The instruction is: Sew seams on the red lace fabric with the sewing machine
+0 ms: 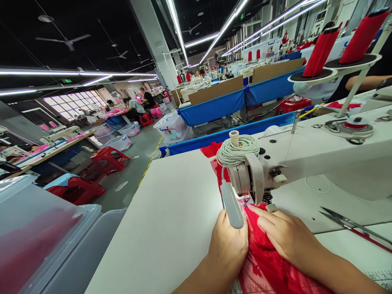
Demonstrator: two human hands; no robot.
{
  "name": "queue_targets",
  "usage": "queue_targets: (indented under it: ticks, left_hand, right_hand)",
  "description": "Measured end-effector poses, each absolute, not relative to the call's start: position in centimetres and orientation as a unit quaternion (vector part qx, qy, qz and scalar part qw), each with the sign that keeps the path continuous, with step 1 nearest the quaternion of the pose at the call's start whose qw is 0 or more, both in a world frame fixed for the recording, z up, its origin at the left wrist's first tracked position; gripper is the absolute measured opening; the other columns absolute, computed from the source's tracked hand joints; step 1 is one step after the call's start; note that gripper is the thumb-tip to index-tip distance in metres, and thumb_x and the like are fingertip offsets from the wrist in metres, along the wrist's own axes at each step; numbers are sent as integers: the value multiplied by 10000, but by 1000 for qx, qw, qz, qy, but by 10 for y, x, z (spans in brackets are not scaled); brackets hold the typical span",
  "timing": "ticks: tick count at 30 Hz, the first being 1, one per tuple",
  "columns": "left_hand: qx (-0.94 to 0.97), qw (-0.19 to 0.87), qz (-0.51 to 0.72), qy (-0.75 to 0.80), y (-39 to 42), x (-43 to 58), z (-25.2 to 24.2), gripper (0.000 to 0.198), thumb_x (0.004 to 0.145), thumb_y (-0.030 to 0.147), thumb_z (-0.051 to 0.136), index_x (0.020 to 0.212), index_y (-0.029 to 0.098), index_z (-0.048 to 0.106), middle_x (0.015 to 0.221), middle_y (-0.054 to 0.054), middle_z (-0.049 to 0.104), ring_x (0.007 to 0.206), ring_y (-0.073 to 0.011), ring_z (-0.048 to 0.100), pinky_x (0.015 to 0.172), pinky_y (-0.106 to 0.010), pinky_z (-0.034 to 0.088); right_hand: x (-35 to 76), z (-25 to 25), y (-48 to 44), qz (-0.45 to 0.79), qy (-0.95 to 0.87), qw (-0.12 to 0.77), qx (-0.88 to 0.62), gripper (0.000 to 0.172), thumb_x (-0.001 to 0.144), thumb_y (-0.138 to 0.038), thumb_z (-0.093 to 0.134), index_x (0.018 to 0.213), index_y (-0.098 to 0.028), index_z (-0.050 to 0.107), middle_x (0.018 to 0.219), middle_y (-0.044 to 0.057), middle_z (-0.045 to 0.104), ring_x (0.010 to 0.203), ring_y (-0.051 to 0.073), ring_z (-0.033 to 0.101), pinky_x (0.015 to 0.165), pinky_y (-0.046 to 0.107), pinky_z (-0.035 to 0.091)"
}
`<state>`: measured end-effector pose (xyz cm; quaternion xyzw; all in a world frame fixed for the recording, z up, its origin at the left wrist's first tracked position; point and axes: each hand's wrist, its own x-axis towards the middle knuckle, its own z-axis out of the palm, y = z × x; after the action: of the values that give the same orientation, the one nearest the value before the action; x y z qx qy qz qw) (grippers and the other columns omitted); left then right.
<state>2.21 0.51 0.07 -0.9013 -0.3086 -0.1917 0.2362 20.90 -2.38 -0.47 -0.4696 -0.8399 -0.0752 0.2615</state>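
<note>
A white sewing machine stands on a white table, with a coil of pale cord on its head. Red lace fabric lies under the needle area and runs toward me. My left hand presses on the fabric's left side, just below the machine's grey lamp. My right hand lies flat on the fabric to the right of the presser foot, fingers pointing at the needle. More red fabric shows behind the machine.
Scissors lie on the table at the right. Two red thread cones sit on a stand behind the machine. A clear plastic bin is at my left. Red stools, bins and other workers fill the aisle beyond.
</note>
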Motion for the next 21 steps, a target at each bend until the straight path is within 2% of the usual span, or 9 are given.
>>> queue_targets:
  ticks: [6, 11, 14, 17, 19, 21]
  left_hand:
    - [-898, 184, -227, -328, 9, 26, -7, 320, 879, -26, 314, 743, 205, 488, 745, -14, 586, 676, -164, 583, 602, -301, 488]
    - [-905, 145, -229, -327, 9, 25, 3, 228, 905, 20, 397, 829, 188, 531, 790, -21, 591, 715, -170, 601, 658, -294, 515]
    - [-927, 71, -213, -300, 7, 17, 16, 198, 923, 62, 406, 877, 186, 553, 805, -24, 599, 694, -155, 583, 618, -256, 498]
    - [-954, 2, -185, -238, 4, 10, 26, 202, 916, 136, 367, 812, 182, 533, 771, -31, 573, 635, -161, 527, 571, -276, 469]
    - [-957, -6, -181, -225, 2, 8, 28, 256, 948, 242, 334, 778, 184, 517, 760, -40, 557, 629, -177, 509, 564, -302, 464]
    - [-953, -6, -189, -236, 1, 9, 28, 372, 1000, 358, 268, 799, 182, 526, 755, -42, 557, 641, -188, 518, 562, -308, 466]
  right_hand:
    - [208, -16, -25, -77, -826, 276, -485, 265, 774, -32, 331, 703, -234, 488, 714, 24, 614, 580, 176, 477, 517, 288, 386]
    - [210, -21, -25, -57, -832, 265, -484, 267, 829, -52, 314, 707, -234, 466, 729, 31, 605, 597, 182, 464, 528, 298, 390]
    - [211, -20, -26, -9, -835, 257, -486, 274, 863, -78, 307, 793, -225, 528, 796, 56, 624, 699, 202, 533, 586, 311, 452]
    - [213, -15, -27, 10, -838, 261, -478, 291, 876, -92, 318, 923, -199, 585, 894, 81, 655, 757, 207, 568, 690, 341, 506]
    - [214, -11, -28, -16, -850, 272, -452, 322, 874, -87, 335, 1039, -168, 600, 984, 101, 676, 856, 216, 598, 807, 359, 513]
    - [215, -7, -29, -47, -860, 281, -424, 392, 840, -59, 352, 1137, -145, 593, 1077, 104, 687, 943, 216, 609, 847, 341, 511]
